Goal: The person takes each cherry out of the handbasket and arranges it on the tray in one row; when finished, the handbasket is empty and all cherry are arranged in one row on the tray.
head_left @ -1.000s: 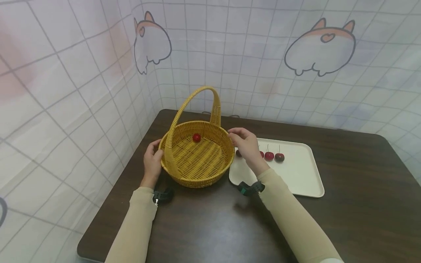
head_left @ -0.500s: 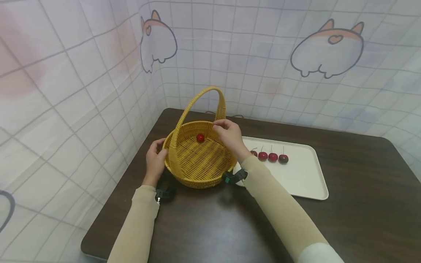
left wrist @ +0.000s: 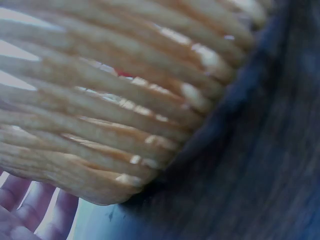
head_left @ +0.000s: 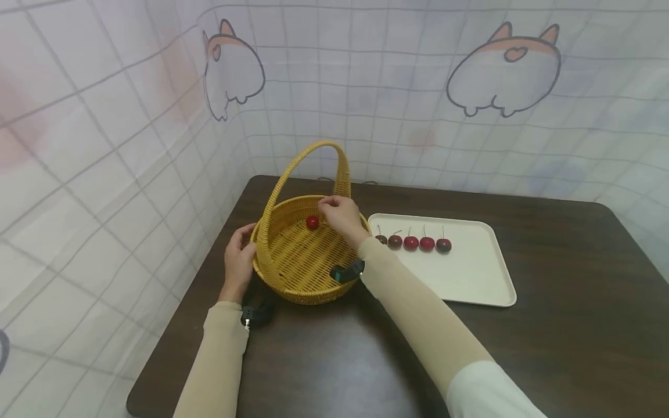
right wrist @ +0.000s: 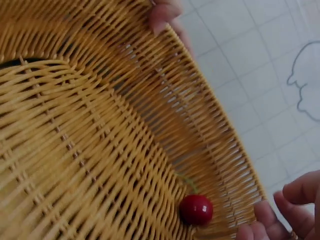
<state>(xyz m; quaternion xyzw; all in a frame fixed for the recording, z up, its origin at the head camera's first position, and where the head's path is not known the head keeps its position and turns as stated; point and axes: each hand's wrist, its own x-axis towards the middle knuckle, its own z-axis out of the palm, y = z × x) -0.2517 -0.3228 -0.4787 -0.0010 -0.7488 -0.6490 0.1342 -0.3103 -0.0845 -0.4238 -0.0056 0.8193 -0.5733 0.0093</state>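
A yellow woven basket [head_left: 303, 296] with a tall hooped handle stands on the table. My left hand [head_left: 238, 261] grips its left rim, the thumb over the edge and the fingers outside. A red cherry [head_left: 312, 222] rests on the basket floor by the far wall; its green stem leans toward the wall in the right wrist view. My right hand [head_left: 342, 217] reaches over the right rim into the basket, its bent fingers just right of that cherry. In the right wrist view, these fingers [right wrist: 270, 220] hold nothing visible and are apart from the cherry [right wrist: 196, 210].
A white tray [head_left: 470, 278] lies to the right of the basket, with several stemmed cherries [head_left: 411, 243] in a row near its far side. Behind the dark brown table [head_left: 575, 278] hangs a checked cloth [head_left: 397, 116], which also runs along the left.
My right hand has moved left from the basket's right rim, over the inside, to beside the cherry. The left hand has kept its grip on the rim.
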